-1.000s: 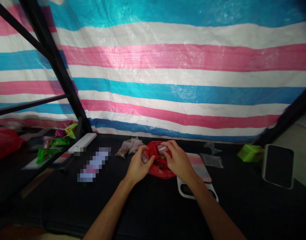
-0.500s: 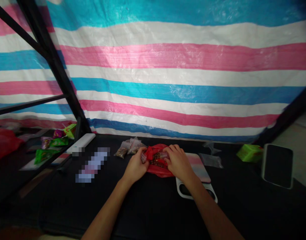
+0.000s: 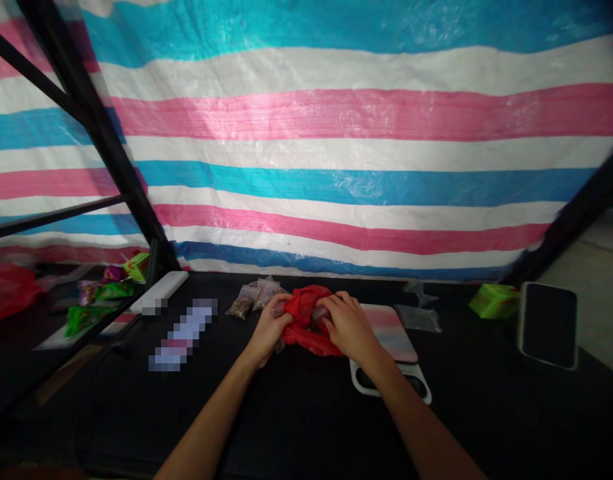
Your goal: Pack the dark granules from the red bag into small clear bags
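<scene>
A red plastic bag (image 3: 313,341) lies crumpled between my two hands on the black table (image 3: 296,413). My left hand (image 3: 267,328) is closed on the bag's left edge, with a bit of clear plastic showing by its fingers. On the opposite side, my right hand (image 3: 350,325) grips the rim, its fingertips curled into the mouth. Dark, small-grained contents show only slightly there; the folds hide most of them. Small clear zip bags (image 3: 241,306) with brownish contents lie just beyond my left hand. A white kitchen scale (image 3: 389,333) with a pinkish top sits partly under my right forearm.
Flat clear bags (image 3: 420,319) lie right of the scale. Farther right are a green box (image 3: 493,301) and a dark-screened device (image 3: 548,325). A white power strip (image 3: 161,291), snack packets (image 3: 89,318) and a black metal frame (image 3: 119,170) are at left. Striped sheeting (image 3: 336,187) hangs behind.
The red bag's mouth has narrowed and its red folds now cover most of the contents seen before. Both hands keep hold of it. The view has shifted slightly.
</scene>
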A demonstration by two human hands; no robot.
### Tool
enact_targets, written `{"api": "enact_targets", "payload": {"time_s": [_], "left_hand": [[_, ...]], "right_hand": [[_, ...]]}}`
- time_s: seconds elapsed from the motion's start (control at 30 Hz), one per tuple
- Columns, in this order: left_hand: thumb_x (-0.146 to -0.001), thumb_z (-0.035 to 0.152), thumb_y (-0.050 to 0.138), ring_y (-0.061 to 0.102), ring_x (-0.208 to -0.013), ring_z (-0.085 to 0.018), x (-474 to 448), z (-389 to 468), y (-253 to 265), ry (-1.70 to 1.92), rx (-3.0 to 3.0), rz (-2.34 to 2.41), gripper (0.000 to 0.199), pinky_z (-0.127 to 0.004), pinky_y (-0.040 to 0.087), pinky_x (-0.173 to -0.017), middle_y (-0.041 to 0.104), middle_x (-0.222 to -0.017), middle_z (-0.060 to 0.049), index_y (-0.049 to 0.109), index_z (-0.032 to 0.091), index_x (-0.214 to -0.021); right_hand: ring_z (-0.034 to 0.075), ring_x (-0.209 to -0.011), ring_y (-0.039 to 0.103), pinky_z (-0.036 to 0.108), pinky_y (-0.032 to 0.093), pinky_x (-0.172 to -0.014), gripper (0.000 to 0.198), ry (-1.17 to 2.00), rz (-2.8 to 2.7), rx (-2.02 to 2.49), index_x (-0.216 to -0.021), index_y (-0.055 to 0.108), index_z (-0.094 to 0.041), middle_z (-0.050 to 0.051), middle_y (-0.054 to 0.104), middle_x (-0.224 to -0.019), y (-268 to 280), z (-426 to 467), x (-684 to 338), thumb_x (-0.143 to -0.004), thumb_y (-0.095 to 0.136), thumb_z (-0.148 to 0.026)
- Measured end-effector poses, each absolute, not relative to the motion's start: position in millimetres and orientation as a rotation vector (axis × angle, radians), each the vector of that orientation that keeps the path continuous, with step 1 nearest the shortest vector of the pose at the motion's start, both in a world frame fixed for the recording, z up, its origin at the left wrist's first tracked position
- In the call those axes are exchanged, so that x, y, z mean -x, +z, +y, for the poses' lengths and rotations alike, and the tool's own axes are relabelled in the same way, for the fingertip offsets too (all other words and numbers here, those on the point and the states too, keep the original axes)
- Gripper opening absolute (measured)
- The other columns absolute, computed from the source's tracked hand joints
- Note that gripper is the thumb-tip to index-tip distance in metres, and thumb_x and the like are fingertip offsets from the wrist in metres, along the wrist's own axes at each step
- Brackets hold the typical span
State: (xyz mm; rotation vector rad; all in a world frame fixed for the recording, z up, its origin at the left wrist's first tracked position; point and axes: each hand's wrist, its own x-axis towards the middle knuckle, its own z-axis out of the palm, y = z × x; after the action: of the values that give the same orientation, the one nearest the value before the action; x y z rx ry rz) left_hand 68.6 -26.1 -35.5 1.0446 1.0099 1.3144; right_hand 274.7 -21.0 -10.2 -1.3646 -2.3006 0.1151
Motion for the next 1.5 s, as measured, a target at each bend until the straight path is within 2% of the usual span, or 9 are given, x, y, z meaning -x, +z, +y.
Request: {"api": "enact_targets", "payload": {"time_s": [0.17,0.5,0.63,0.73,0.8,0.93,1.07,1.33,1.5], "left_hand": [[-0.066,0.018,0.066,0.068,-0.075,-0.017,-70.9,-20.8,-37.9,1.301,-1.088,1.063,0.045,-0.025,0.053,-0.066,0.072,-0.087,-0.001,0.062,0.02,-0.11],[-0.068,0.018,0.062,0.068,-0.076,-0.017,-67.5,-18.3,-36.6,1.267,-1.096,1.062,0.044,-0.027,0.054,-0.069,0.072,-0.092,-0.003,0.06,0.018,-0.112],[-0.072,0.02,0.066,0.07,-0.094,-0.021,-68.1,-15.3,-42.0,1.408,-1.304,1.126,0.043,-0.034,0.057,-0.085,0.071,-0.107,-0.006,0.057,0.019,-0.114],[-0.082,0.024,0.068,0.065,-0.116,-0.023,-67.6,-16.3,-44.7,1.531,-1.58,1.186,0.043,-0.04,0.05,-0.105,0.066,-0.124,-0.009,0.054,0.021,-0.122],[-0.087,0.027,0.067,0.064,-0.12,-0.024,-66.0,-18.7,-45.4,1.523,-1.714,1.274,0.045,-0.042,0.047,-0.109,0.065,-0.128,-0.009,0.051,0.022,-0.129],[-0.089,0.034,0.069,0.068,-0.115,-0.026,-62.1,-23.7,-45.8,1.383,-1.797,1.412,0.046,-0.043,0.049,-0.105,0.068,-0.124,-0.008,0.051,0.023,-0.13],[-0.088,0.038,0.072,0.07,-0.107,-0.026,-62.1,-27.6,-44.9,1.324,-1.796,1.379,0.046,-0.041,0.052,-0.099,0.071,-0.116,-0.007,0.053,0.025,-0.128],[-0.086,0.029,0.071,0.063,-0.113,-0.024,-63.5,-27.0,-51.4,1.412,-1.891,1.31,0.054,-0.04,0.05,-0.101,0.062,-0.124,-0.011,0.047,0.019,-0.135],[-0.088,0.026,0.068,0.06,-0.103,-0.026,-58.0,-25.8,-49.2,1.258,-2.08,1.383,0.018,-0.041,0.048,-0.094,0.062,-0.104,-0.007,0.061,0.019,-0.103]], "right_hand": [[0.025,-0.113,0.052,0.038,0.038,-0.096,0.035,0.202,-2.285,1.322,-0.111,0.067,-0.023,0.004,0.071,-0.111,-8.4,-21.3,-274.7,-0.082,0.064,-0.004],[0.024,-0.105,0.057,0.039,0.037,-0.095,0.022,0.228,-2.242,1.296,-0.104,0.069,-0.023,0.003,0.073,-0.106,-11.1,-23.5,-270.5,-0.084,0.077,-0.019],[0.024,-0.107,0.058,0.039,0.036,-0.097,0.02,0.246,-2.216,1.326,-0.103,0.069,-0.023,0.003,0.074,-0.106,-9.7,-22.5,-269.2,-0.084,0.076,-0.021],[0.024,-0.109,0.059,0.04,0.036,-0.098,0.014,0.252,-2.176,1.361,-0.104,0.069,-0.023,0.004,0.074,-0.108,-8.3,-19.1,-270.9,-0.09,0.071,-0.023],[0.025,-0.109,0.06,0.042,0.036,-0.1,0.013,0.244,-2.143,1.356,-0.107,0.068,-0.023,0.005,0.075,-0.11,-6.9,-16.4,-272.5,-0.094,0.067,-0.025],[0.026,-0.112,0.059,0.045,0.04,-0.101,0.018,0.267,-2.034,1.256,-0.115,0.067,-0.023,0.006,0.074,-0.115,-1.0,-14.6,-271.4,-0.097,0.062,-0.027],[0.024,-0.115,0.06,0.042,0.047,-0.102,0.024,0.346,-1.957,1.018,-0.121,0.065,-0.025,0.007,0.071,-0.121,7.0,-22.5,-261.5,-0.098,0.061,-0.029],[0.023,-0.119,0.06,0.043,0.048,-0.107,0.032,0.359,-2.112,0.871,-0.124,0.067,-0.029,0.005,0.068,-0.124,10.2,-38.3,-247.9,-0.096,0.061,-0.015],[0.022,-0.117,0.062,0.042,0.051,-0.104,0.036,0.353,-2.166,0.89,-0.128,0.066,-0.03,0.006,0.067,-0.124,7.1,-39.3,-247.4,-0.095,0.062,-0.016]]}}
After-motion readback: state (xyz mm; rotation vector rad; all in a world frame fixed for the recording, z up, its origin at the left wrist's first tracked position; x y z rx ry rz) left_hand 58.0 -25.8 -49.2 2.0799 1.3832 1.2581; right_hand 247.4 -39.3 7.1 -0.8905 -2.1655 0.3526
